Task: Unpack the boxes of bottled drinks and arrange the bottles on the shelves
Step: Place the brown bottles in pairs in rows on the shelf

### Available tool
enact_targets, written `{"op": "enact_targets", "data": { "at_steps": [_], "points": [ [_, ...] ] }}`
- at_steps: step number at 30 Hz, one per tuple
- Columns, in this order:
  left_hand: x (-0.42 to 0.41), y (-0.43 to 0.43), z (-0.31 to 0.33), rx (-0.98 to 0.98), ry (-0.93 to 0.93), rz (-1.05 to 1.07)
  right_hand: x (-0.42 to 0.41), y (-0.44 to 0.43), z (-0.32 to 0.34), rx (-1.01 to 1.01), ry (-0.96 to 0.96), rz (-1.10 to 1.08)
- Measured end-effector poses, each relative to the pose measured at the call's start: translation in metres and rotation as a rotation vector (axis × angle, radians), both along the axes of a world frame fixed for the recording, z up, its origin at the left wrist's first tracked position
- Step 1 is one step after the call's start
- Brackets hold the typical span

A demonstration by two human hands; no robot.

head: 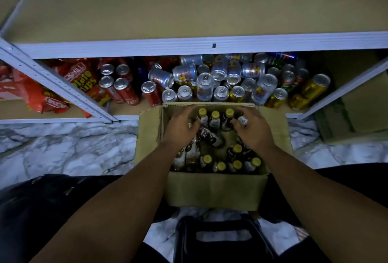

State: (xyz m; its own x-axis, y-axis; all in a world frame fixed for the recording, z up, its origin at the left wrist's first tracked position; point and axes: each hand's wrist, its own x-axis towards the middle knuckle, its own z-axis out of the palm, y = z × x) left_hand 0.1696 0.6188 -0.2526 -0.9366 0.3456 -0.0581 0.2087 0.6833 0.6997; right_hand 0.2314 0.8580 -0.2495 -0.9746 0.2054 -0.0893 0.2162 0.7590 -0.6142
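In the head view, an open cardboard box (216, 191) is seen on the marble floor (63, 147), set against the front rail of the lowest shelf (126, 118). All the yellow-capped bottles (237, 149) are found inside the box; none is seen on a shelf. Most are stood upright, with long axes vertical and caps pointing up at the camera. One tilted bottle (207, 136) is laid across the middle gap, and its cap end is hidden.

The left hand (180, 124) is held over the far left corner with fingers curled beside the end of the back row; whether anything is gripped cannot be told. The right hand (254, 130) is curled round a white-labelled bottle (242, 120) at the far right.

The step in hand is judged to be lifting bottles out. A straight upward pull is called for next, so that neighbouring bottles are not tipped. The lowest shelf is crowded with cans (220, 82) and chip bags (81, 73), so the bare upper board (189, 0) seems the likelier place.
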Motion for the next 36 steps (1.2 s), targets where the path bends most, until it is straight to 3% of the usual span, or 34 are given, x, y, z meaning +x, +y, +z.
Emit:
{"op": "enact_targets", "data": {
  "at_steps": [14,28,36],
  "points": [
    [-0.040,0.031,-0.095,-0.033,-0.218,-0.006,-0.041,0.005,-0.089,-0.141,-0.091,-0.085],
    [-0.035,0.038,-0.129,0.156,-0.195,0.131,-0.043,-0.007,-0.119,-0.384,-0.039,-0.268],
    [-0.035,0.043,-0.140,0.166,-0.183,0.155,-0.045,-0.007,-0.129,-0.377,0.001,-0.244]
  ]
}}
